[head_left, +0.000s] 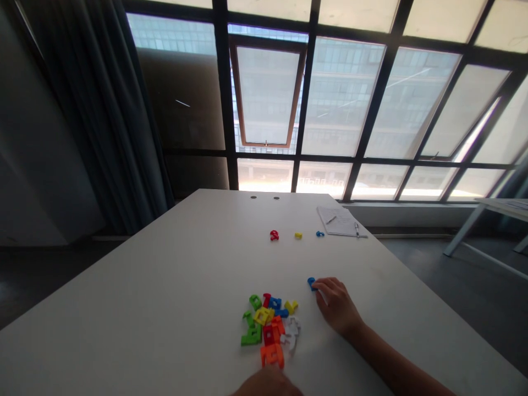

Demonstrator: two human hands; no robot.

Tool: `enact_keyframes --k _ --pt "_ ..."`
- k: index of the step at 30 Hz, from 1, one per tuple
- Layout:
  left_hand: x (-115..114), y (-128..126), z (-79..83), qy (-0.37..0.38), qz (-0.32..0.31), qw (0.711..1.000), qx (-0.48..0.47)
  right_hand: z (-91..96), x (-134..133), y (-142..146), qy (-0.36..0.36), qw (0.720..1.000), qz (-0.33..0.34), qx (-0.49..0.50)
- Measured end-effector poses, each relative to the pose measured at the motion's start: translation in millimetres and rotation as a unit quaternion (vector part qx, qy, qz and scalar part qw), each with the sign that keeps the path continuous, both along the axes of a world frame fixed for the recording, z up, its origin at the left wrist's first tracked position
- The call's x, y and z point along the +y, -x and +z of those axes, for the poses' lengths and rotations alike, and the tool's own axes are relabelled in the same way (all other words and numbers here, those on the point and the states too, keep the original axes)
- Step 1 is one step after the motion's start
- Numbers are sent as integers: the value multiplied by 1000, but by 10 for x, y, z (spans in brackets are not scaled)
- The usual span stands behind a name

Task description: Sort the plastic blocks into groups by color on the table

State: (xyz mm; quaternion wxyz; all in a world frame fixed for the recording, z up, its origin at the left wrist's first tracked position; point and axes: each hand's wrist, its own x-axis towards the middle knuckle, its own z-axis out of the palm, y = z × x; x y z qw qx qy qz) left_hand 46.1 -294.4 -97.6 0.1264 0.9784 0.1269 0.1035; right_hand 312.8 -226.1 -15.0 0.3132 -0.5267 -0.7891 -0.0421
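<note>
My right hand (pixel 336 305) rests on the white table (pixel 165 286), fingers curled, with its fingertips on a small blue plastic piece (pixel 311 283). Just left of it lies a pile of coloured plastic pieces (pixel 270 324): green, yellow, red, blue, white and orange. Only the top of my left hand (pixel 268 385) shows at the bottom edge, just below an orange piece (pixel 272 355); its fingers are hidden.
Farther back on the table lie a red piece (pixel 274 235), a yellow piece (pixel 298 235) and a blue piece (pixel 319 234). A paper sheet with a pen (pixel 340 221) sits at the back right. Large windows and a dark curtain stand behind; another table is at the right.
</note>
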Motion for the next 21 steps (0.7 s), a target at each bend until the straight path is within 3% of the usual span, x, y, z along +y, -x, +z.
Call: enact_keyframes --k 5,11,17,21 --pt "-19 -12 56 -10 2 1000 -8 -27 -2 23 35 998 -7 -49" --pt "-67 3 260 -11 -13 1000 -24 -24 112 48 122 987 -41 -99" --pt "-97 16 423 -4 -20 999 -24 28 438 129 180 971 -80 -138" --pt "-102 13 411 -2 -20 999 -28 41 754 206 200 963 -114 -142"
